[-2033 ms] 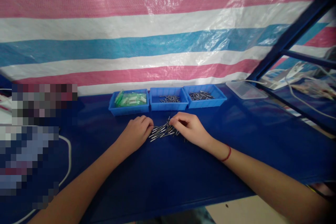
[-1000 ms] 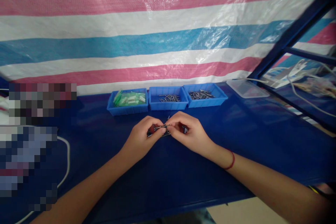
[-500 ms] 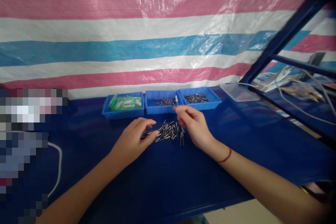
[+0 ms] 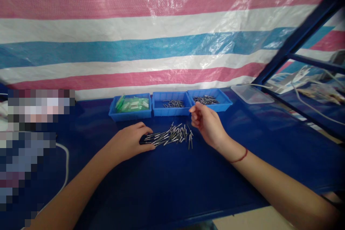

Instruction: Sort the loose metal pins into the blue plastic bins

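A loose pile of small metal pins (image 4: 172, 137) lies on the blue table (image 4: 175, 183). My left hand (image 4: 129, 143) rests on the table at the pile's left end, thumb and fingers closed round the tips of a few pins. My right hand (image 4: 207, 124) hovers just right of the pile, in front of the gap between the middle tray (image 4: 172, 110) and the right tray (image 4: 214, 107). Its fingers are loosely curled and apart, with nothing visible in them. Both of those blue trays hold metal pins. The left blue tray (image 4: 129, 115) holds green and white parts.
A striped pink, white and blue tarpaulin (image 4: 161, 43) hangs right behind the trays. A clear plastic container (image 4: 252, 94) sits at the back right beside a slanted blue frame bar (image 4: 291, 43). A white cable (image 4: 66, 160) curves over the table's left side.
My right hand lifted one pin from the pile, carried it toward the trays and now shows no pin. My left hand shifted to the pile's left end and closed on it.
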Available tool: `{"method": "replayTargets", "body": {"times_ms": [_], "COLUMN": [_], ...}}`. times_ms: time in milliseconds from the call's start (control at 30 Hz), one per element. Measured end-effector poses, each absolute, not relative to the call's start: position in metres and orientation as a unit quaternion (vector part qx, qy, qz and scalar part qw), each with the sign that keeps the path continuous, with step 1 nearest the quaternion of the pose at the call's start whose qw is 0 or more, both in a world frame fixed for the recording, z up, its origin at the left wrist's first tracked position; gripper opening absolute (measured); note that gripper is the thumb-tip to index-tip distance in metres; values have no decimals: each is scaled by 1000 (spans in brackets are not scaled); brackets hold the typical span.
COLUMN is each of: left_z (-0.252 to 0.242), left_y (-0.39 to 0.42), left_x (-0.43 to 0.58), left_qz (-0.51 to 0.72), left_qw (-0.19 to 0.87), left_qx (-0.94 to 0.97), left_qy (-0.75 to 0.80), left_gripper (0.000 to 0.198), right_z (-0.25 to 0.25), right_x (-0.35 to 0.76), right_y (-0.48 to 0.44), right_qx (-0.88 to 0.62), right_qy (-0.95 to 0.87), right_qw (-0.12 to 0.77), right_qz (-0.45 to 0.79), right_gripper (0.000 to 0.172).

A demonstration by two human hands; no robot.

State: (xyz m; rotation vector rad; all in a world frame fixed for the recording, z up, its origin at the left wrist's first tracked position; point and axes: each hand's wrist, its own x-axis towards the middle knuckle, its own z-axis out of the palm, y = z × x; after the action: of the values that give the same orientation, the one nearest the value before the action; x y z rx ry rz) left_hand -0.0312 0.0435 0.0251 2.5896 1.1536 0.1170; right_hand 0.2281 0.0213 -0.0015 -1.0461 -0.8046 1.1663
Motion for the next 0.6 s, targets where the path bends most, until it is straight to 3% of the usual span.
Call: {"method": "replayTargets", "body": {"times_ms": [300,600], "left_z": [13,12], "left_y": [40,42], "left_x": [-20,-17], "left_qz": [80,111], "left_qw": [192,216], "left_qx": [901,887], "left_qy": [382,393], "left_gripper": [24,15], "right_z": [-6,-5], "right_x": [215,206], "right_y": [12,-3], "right_qx": [-493,-459], "right_qy": [-464,-745], "right_qw": [572,413], "right_qz": [462,252], "right_gripper": [35,34]}}
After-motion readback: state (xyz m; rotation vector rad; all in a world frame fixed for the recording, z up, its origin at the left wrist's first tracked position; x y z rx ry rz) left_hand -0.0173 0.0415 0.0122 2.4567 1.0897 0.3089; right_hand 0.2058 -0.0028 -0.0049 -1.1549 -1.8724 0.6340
